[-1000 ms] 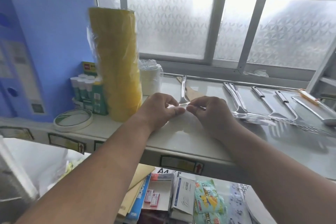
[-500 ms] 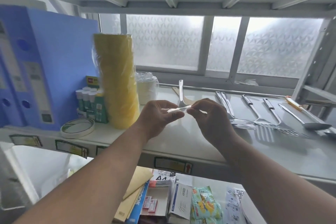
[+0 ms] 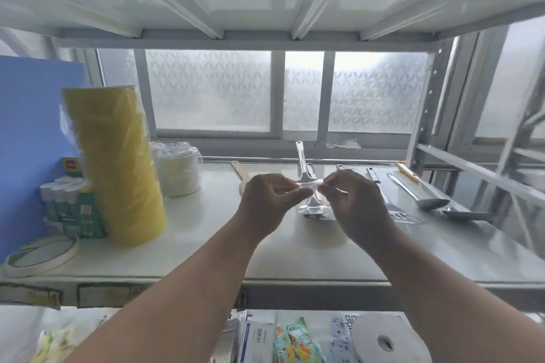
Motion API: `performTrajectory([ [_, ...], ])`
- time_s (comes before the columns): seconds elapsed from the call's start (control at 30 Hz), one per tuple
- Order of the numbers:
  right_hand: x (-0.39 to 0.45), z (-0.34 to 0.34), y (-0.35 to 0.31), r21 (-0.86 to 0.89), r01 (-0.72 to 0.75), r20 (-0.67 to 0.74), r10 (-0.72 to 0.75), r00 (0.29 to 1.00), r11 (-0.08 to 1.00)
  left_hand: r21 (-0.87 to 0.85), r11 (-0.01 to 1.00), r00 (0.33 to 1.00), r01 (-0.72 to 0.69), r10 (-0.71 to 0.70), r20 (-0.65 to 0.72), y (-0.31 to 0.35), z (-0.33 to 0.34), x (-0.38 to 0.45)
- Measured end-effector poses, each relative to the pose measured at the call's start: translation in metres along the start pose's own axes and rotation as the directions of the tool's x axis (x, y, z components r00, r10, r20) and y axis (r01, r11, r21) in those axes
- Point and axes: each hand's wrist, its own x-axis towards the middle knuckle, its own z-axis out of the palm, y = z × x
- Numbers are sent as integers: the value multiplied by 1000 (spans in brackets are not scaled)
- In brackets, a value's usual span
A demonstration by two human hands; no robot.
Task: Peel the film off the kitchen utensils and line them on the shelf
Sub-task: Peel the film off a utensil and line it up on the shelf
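My left hand [image 3: 269, 200] and my right hand [image 3: 355, 203] are raised over the white shelf [image 3: 206, 250], each pinching an end of a thin clear strip of film [image 3: 308, 184] stretched between them. Right behind the hands a steel utensil [image 3: 302, 162] lies on the shelf, handle pointing away, its head partly hidden. A wooden-handled utensil [image 3: 239, 169] lies to its left. To the right several steel utensils lie in a row, among them a slotted turner [image 3: 401, 215] and two ladles [image 3: 430, 203] [image 3: 466, 214].
A tall yellow wrapped roll stack [image 3: 118, 165] stands at the left beside glue sticks [image 3: 63, 200], a blue binder [image 3: 32, 132] and a tape ring [image 3: 41, 253]. White wrapped rolls [image 3: 177, 174] sit behind. Packets [image 3: 295, 339] fill the lower shelf. A frosted window [image 3: 265, 91] backs the shelf.
Both hands have lifted off the shelf with the film strip pulled taut between them. The camera tilted upward, showing more of the upper shelf.
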Motion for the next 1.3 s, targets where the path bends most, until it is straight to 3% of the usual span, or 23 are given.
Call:
performTrajectory([
  [0.27, -23, 7, 23, 28, -28, 47, 27, 999, 999, 43, 999, 1000, 19, -20, 13, -19, 13, -8],
  [0.63, -26, 9, 25, -141, 22, 231, 11, 973, 990, 249, 968, 997, 32, -48, 62, -31, 16, -7],
  [1.2, -26, 7, 14, -168, -11, 257, 54, 965, 986, 220, 971, 989, 92, -115, 92, -35, 11, -8],
  [1.3, -25, 7, 11, -172, 20, 253, 25, 967, 985, 242, 970, 995, 26, -50, 90, -30, 4, -5],
])
